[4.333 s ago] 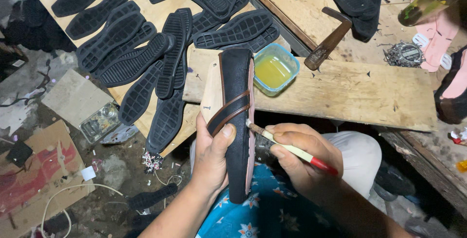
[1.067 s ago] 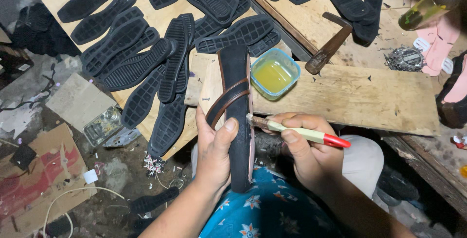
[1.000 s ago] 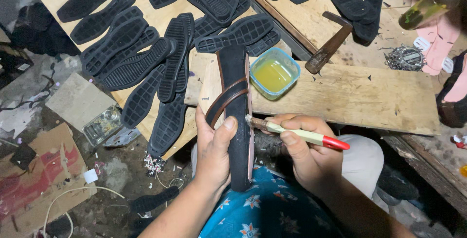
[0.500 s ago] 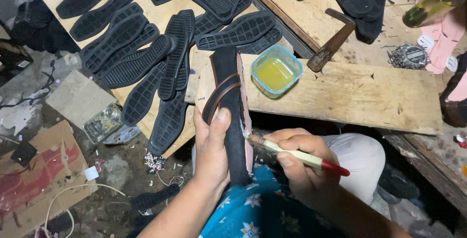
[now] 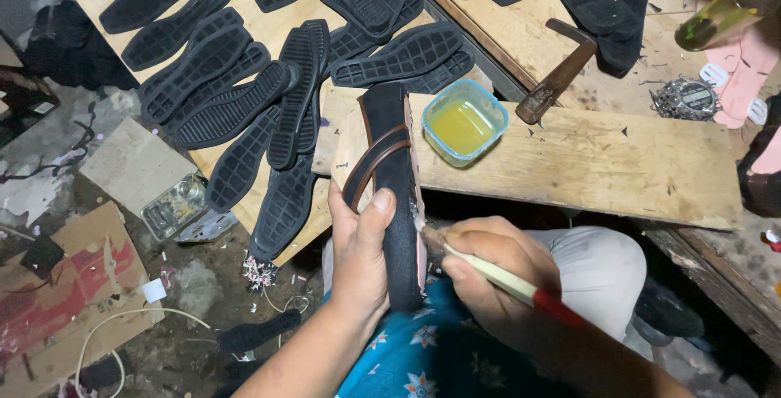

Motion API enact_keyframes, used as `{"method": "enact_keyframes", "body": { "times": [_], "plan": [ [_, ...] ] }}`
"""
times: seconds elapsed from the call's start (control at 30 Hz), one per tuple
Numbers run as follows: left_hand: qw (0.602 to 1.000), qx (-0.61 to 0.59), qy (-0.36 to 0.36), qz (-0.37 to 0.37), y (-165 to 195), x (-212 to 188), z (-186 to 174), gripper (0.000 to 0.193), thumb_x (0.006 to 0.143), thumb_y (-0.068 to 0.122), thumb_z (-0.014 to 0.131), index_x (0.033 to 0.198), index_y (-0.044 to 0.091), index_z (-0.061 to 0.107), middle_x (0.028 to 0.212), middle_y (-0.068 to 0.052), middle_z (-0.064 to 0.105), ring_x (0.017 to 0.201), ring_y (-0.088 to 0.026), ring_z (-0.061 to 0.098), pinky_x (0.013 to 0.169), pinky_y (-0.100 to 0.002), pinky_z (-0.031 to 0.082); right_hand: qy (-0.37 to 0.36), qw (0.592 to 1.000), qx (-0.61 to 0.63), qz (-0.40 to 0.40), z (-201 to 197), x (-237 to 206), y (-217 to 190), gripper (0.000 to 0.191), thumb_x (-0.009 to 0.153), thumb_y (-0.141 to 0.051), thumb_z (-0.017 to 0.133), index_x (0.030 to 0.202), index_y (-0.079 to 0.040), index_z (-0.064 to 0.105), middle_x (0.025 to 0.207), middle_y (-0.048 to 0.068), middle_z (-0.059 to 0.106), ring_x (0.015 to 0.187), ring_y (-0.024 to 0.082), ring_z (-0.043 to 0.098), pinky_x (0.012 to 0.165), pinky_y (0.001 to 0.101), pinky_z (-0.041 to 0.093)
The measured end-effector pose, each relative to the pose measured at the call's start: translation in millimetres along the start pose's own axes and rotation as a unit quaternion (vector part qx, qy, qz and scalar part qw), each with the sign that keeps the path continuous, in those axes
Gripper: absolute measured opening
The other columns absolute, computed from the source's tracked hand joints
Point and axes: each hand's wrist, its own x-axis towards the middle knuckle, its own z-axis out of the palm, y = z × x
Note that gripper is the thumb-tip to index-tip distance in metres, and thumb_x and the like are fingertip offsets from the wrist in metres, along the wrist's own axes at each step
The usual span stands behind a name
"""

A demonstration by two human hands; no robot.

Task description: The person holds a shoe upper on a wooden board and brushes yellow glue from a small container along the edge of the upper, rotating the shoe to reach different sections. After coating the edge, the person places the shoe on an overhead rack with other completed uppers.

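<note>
My left hand (image 5: pixel 360 258) grips a black sandal upper with brown straps (image 5: pixel 390 172), held on edge with its toe resting on the wooden board (image 5: pixel 602 162). My right hand (image 5: pixel 488 280) holds a cream brush with a red end (image 5: pixel 508 281). The brush tip touches the sandal's pinkish side edge near my left thumb. A square blue tub of yellow glue (image 5: pixel 464 124) stands on the board just beyond the sandal.
Many black rubber soles (image 5: pixel 268 80) lie spread on the wooden bench at the left and back. A hammer (image 5: pixel 561 72) rests behind the glue tub. A pile of small nails (image 5: pixel 683 98) and pink soles (image 5: pixel 744 64) lie at the right. Cardboard (image 5: pixel 65 300) and scraps litter the floor.
The brush moved from the upper part of the sandal's edge down toward its lower end near my lap. My left hand kept its grip, and the sandal shifted slightly.
</note>
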Motion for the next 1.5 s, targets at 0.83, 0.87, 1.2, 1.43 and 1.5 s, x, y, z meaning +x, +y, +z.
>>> {"method": "enact_keyframes", "body": {
  "times": [0.83, 0.87, 1.2, 1.43, 1.5],
  "plan": [
    [1.000, 0.002, 0.001, -0.016, 6.4, 0.1, 8.0, 0.078, 0.090, 0.027, 0.067, 0.154, 0.009, 0.025, 0.132, -0.016, 0.055, 0.113, -0.021, 0.058, 0.096, -0.037, 0.051, 0.015, 0.996, 0.031, 0.076, -3.5, 7.6, 3.3, 0.020, 0.100, -0.007, 0.065, 0.118, 0.000, 0.059, 0.114, 0.018, 0.071, 0.097, 0.020, 0.073, 0.086, 0.0294, 0.060],
    [1.000, 0.004, 0.011, -0.017, 4.7, 0.3, 8.0, 0.078, 0.090, 0.026, 0.067, 0.154, 0.009, 0.027, 0.128, -0.016, 0.055, 0.106, -0.022, 0.058, 0.090, -0.037, 0.052, 0.012, 0.997, 0.034, 0.068, -3.7, 7.4, 2.4, 0.021, 0.101, -0.007, 0.065, 0.119, -0.001, 0.058, 0.114, 0.018, 0.071, 0.098, 0.021, 0.073, 0.087, 0.0300, 0.060],
    [0.999, -0.002, 0.036, -0.006, -0.4, 2.3, 4.2, 0.063, 0.093, 0.028, 0.067, 0.146, 0.011, 0.037, 0.107, -0.012, 0.060, 0.078, -0.016, 0.061, 0.064, -0.030, 0.055, -0.049, 0.997, 0.065, 0.001, -11.5, -2.2, -8.8, 0.024, 0.101, -0.008, 0.066, 0.122, -0.004, 0.054, 0.114, 0.018, 0.070, 0.101, 0.024, 0.075, 0.086, 0.0330, 0.063],
    [0.999, -0.018, 0.038, -0.031, 0.8, 2.1, 7.6, 0.060, 0.094, 0.025, 0.066, 0.146, 0.012, 0.038, 0.108, -0.012, 0.061, 0.083, -0.016, 0.062, 0.069, -0.031, 0.055, -0.013, 0.998, 0.036, 0.055, -13.1, 1.8, -1.1, 0.021, 0.099, -0.008, 0.064, 0.118, -0.002, 0.057, 0.111, 0.017, 0.070, 0.096, 0.022, 0.074, 0.084, 0.0333, 0.062],
    [0.998, -0.034, 0.037, -0.023, 0.8, 2.6, 10.0, 0.061, 0.095, 0.023, 0.065, 0.148, 0.012, 0.037, 0.119, -0.009, 0.061, 0.097, -0.014, 0.064, 0.084, -0.030, 0.057, -0.002, 0.997, 0.014, 0.079, -11.1, 4.9, 1.7, 0.022, 0.098, -0.009, 0.065, 0.118, -0.001, 0.057, 0.112, 0.018, 0.071, 0.098, 0.023, 0.074, 0.085, 0.0336, 0.062]
  ]
}}
